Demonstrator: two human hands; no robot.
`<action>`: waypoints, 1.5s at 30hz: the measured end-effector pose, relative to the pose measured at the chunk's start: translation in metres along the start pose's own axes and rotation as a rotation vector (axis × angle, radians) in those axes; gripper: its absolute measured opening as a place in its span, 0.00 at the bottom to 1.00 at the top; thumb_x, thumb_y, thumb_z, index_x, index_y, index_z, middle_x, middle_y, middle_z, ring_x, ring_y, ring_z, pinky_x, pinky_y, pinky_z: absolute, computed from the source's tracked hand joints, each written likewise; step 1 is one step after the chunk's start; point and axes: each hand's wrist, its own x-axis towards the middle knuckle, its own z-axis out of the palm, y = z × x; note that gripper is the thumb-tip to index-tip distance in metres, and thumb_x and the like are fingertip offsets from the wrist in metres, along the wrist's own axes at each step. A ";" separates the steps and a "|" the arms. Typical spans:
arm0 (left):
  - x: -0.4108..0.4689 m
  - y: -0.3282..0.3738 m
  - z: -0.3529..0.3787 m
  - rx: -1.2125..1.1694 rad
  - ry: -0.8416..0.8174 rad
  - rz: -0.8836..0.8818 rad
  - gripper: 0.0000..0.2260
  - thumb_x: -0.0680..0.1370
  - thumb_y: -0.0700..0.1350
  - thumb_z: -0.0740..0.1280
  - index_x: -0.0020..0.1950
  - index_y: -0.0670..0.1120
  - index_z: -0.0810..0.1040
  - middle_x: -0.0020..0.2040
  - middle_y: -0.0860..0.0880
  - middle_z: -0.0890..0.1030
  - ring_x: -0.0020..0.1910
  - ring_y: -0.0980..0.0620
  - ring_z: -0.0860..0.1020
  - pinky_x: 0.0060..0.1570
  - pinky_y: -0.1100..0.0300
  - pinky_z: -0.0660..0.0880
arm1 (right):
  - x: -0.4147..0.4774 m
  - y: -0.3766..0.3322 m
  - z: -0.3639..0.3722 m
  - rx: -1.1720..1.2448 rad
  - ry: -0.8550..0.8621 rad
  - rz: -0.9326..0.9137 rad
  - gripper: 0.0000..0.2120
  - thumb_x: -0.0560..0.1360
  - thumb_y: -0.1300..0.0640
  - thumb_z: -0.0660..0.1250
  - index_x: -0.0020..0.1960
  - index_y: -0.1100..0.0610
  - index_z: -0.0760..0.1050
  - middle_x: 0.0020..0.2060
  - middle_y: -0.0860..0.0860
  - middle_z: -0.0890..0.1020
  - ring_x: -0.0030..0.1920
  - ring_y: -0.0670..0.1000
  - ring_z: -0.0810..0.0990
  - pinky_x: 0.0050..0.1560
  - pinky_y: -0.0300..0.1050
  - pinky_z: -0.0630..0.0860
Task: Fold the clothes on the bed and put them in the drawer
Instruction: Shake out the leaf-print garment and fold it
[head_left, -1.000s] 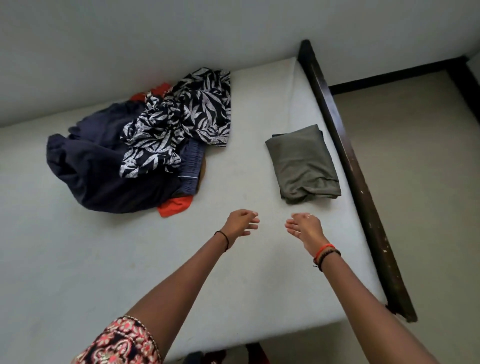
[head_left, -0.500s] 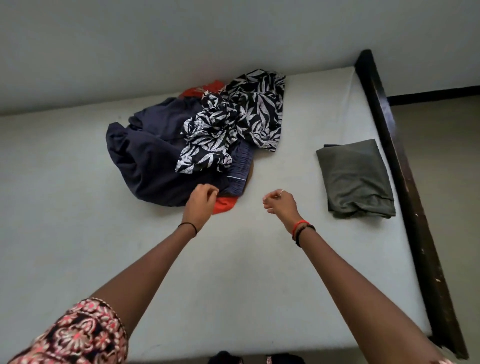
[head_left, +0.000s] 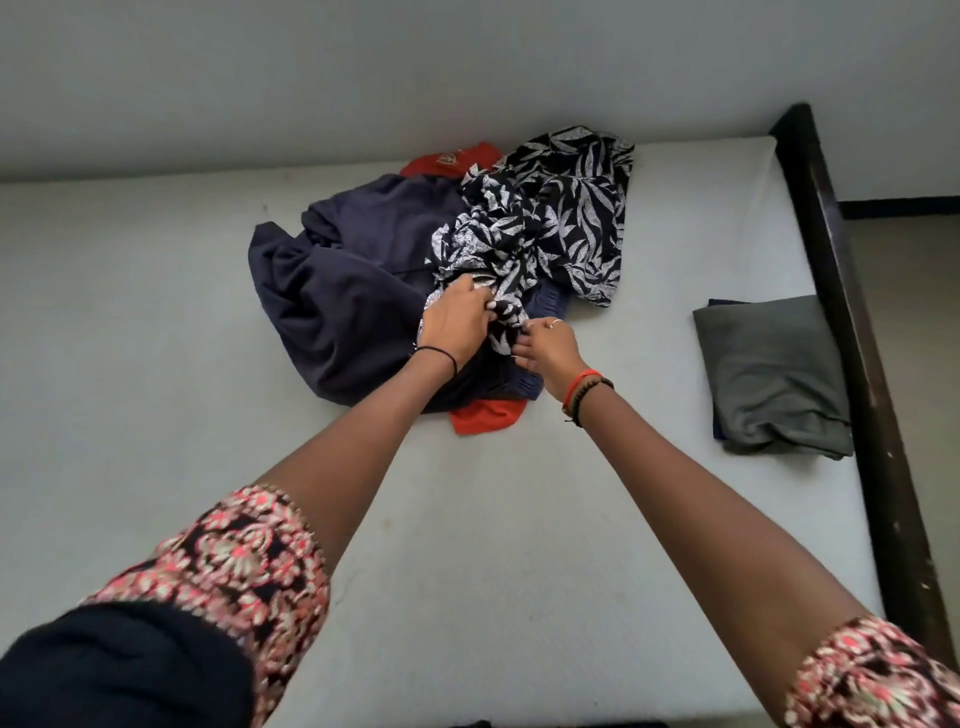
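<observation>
Your left hand (head_left: 454, 322) sits at the near edge of the clothes pile, fingers curled into a bunched end of the leaf-print garment (head_left: 566, 223). Your right hand (head_left: 548, 348), just beside it, pinches the same bunch from below, fingertips closed on the cloth. The leaf-print garment lies crumpled on top of the pile, far side of the bed (head_left: 156, 374), near the wall. Under it: navy garment (head_left: 343, 296) spread to the left, red garment (head_left: 485, 415) poking out at the near edge and again at the far edge. Folded grey-green garment (head_left: 769, 374) lies well apart to the right, against the dark bed frame (head_left: 852, 312).
</observation>
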 end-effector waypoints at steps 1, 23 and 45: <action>-0.008 0.004 -0.003 -0.076 0.005 0.018 0.10 0.79 0.45 0.63 0.56 0.43 0.77 0.53 0.43 0.73 0.53 0.43 0.74 0.47 0.51 0.70 | -0.003 -0.003 -0.001 0.046 -0.001 0.056 0.09 0.82 0.55 0.53 0.51 0.57 0.70 0.38 0.54 0.74 0.35 0.50 0.74 0.37 0.43 0.72; -0.228 0.162 -0.109 -1.282 0.171 -0.490 0.09 0.81 0.46 0.60 0.49 0.45 0.79 0.35 0.52 0.73 0.30 0.59 0.69 0.30 0.69 0.66 | -0.241 -0.147 -0.132 -0.019 -0.372 -0.253 0.04 0.76 0.64 0.66 0.43 0.60 0.76 0.31 0.51 0.79 0.25 0.44 0.76 0.24 0.34 0.72; -0.205 0.312 -0.263 -1.467 -0.518 -0.345 0.15 0.76 0.44 0.59 0.30 0.45 0.77 0.28 0.50 0.78 0.28 0.53 0.76 0.38 0.59 0.72 | -0.394 -0.097 -0.264 -0.041 -0.677 0.112 0.39 0.69 0.31 0.63 0.59 0.66 0.75 0.53 0.61 0.79 0.50 0.58 0.79 0.49 0.54 0.78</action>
